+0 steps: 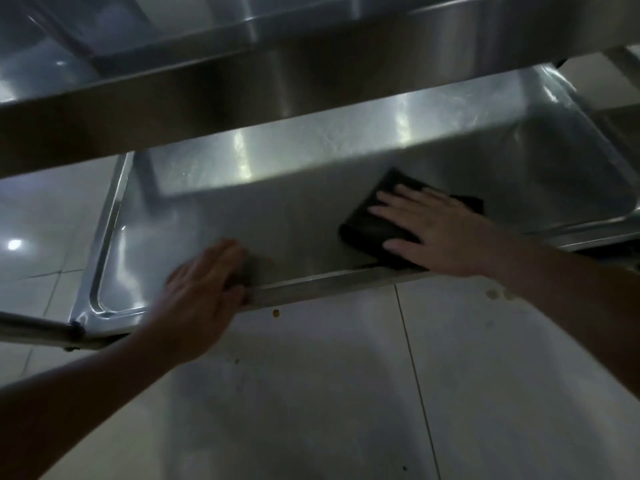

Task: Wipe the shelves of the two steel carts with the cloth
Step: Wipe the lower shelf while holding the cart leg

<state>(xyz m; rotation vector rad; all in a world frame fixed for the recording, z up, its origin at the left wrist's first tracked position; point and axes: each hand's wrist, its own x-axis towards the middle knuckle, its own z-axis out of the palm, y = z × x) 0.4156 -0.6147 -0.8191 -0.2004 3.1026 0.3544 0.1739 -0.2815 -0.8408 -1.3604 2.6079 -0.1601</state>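
Item one, the dark cloth [374,220]: we are seeing it lying folded and flat on the lower steel shelf [277,209], near the shelf's front rim and toward 3 o'clock of the shelf's middle. The right hand [436,230] is lying on top of it, fingers straight and spread toward 10 o'clock, palm pressing the cloth down against the steel. Item two, the left hand [204,289]: we are finding it at 8 o'clock from the cloth, well apart from it, fingers bent over the shelf's front rim [318,284] and gripping that edge. Item three, the upper shelf [207,95] of the same cart: it is crossing the view at 12 o'clock, overhanging the lower one. Item four, the pale tiled floor [346,393]: it is showing at 6 o'clock, with a few small brown crumbs [276,312] lying just below the front rim.
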